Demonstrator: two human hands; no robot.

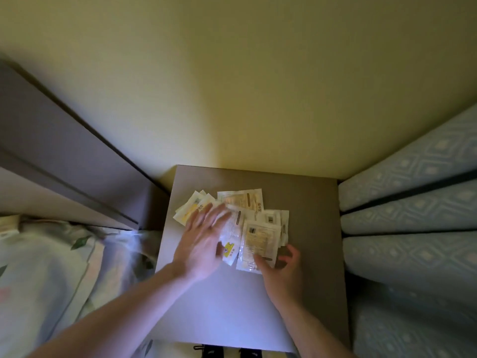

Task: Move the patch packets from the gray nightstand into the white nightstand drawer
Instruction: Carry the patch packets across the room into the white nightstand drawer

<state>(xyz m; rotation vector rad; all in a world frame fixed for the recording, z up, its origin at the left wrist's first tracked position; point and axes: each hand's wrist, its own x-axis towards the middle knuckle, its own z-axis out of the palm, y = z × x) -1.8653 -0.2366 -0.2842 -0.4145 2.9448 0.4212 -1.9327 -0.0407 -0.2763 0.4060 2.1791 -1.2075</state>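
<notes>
Patch packets (247, 202) glossy plastic film; gray nightstand (309, 202) matt, smooth.

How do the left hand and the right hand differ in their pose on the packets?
The left hand lies flat with straight, spread fingers on the patch packets; the right hand has curled fingers pinching the nearest packet. The left hand is blurred; the right hand looks sharper. Both are bare and over the gray nightstand.

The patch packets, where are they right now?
In the head view the patch packets lie in a loose pile on the far half of the gray nightstand, the left hand flat on them and the right hand at their near edge.
</notes>
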